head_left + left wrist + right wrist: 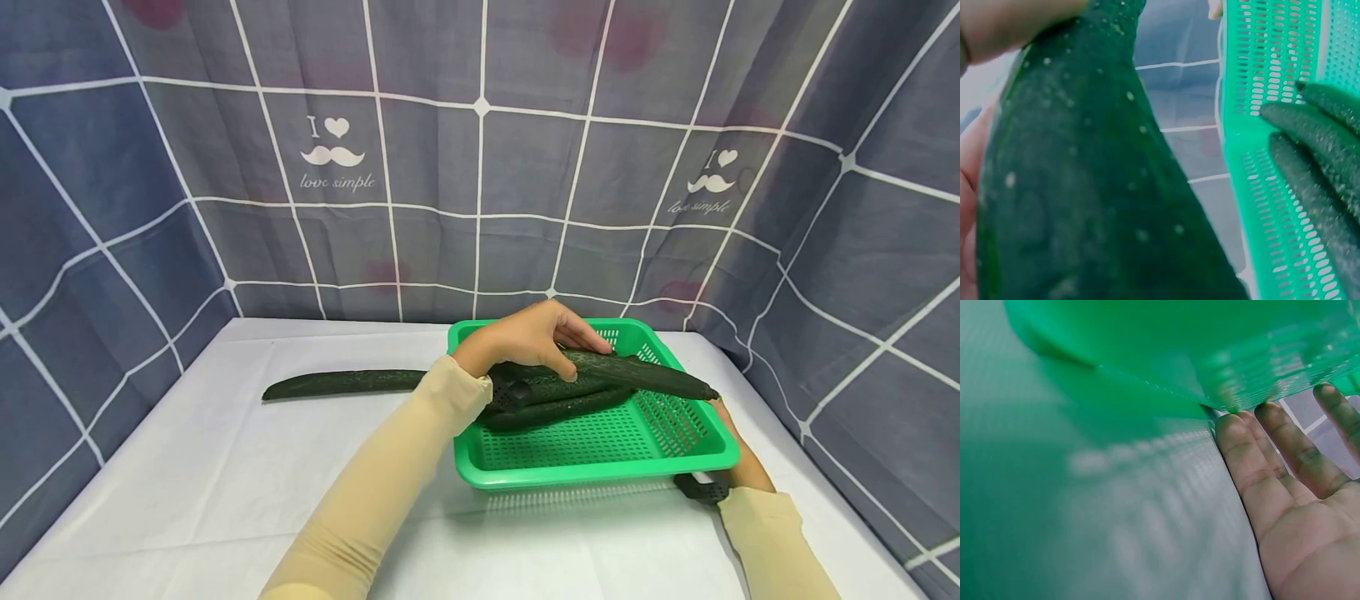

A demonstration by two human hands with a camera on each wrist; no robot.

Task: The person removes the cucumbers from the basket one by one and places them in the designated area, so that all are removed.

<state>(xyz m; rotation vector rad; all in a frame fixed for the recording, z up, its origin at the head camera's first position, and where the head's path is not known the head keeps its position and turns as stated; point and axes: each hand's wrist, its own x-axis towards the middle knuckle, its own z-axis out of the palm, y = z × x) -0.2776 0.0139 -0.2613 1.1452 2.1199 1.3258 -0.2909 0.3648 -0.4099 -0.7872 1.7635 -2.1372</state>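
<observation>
My left hand (pixel 525 337) grips a long dark green cucumber (pixel 652 377) over a green plastic basket (pixel 585 477). In the left wrist view this cucumber (pixel 1085 181) looms close, with fingers (pixel 1016 25) wrapped against it. Several more cucumbers (pixel 566 409) lie inside the basket, partly covered by the hand and the held one. At the basket's right side is my right hand (pixel 750 462), partly hidden by the rim. The right wrist view shows its fingers (pixel 1297 447) extended, tips at the basket's lower edge; contact there is hard to make out.
Another cucumber (pixel 341 382) lies on the white tablecloth (pixel 187 467) to the left, its right end hidden behind the left sleeve. A grey-blue checked curtain (pixel 427 158) encloses the table at the back and both sides.
</observation>
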